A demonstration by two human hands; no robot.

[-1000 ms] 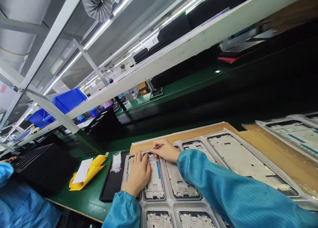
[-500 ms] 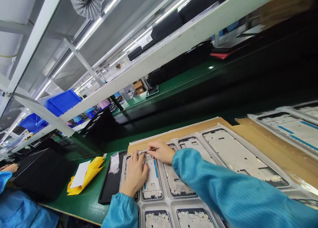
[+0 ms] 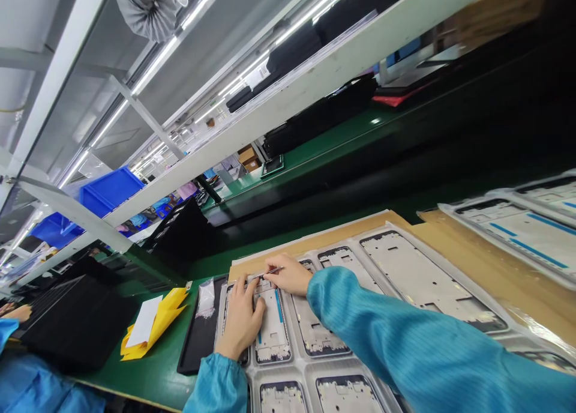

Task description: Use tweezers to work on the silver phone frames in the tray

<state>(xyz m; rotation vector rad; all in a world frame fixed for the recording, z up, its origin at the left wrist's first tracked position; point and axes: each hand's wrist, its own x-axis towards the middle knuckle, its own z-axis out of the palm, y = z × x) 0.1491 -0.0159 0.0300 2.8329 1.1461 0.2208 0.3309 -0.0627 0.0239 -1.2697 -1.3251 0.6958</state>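
Note:
In the head view my left hand (image 3: 242,320) lies with its fingers stretched out over the left side of a phone frame (image 3: 272,335) with blue strips. Its fingertips touch near the frame's upper end. My right hand (image 3: 288,275) is closed in a pinch on thin metal tweezers (image 3: 273,271), whose tip is at the same upper end, close to my left fingers. Any small part at the tip is too small to make out. The phone frame sits in a pocket of a clear plastic tray (image 3: 294,365), among several similar frames.
A black tray (image 3: 191,347) with a small plastic bag (image 3: 206,299) lies left of the frames. Yellow envelopes (image 3: 164,326) and white paper (image 3: 144,321) rest on the green table (image 3: 101,365). Cardboard (image 3: 454,239) lies under the trays. A co-worker's blue sleeve (image 3: 40,377) shows at far left.
The whole view has shifted slightly. Both hands stay at the upper end of the same phone frame, the right one still pinching the tweezers.

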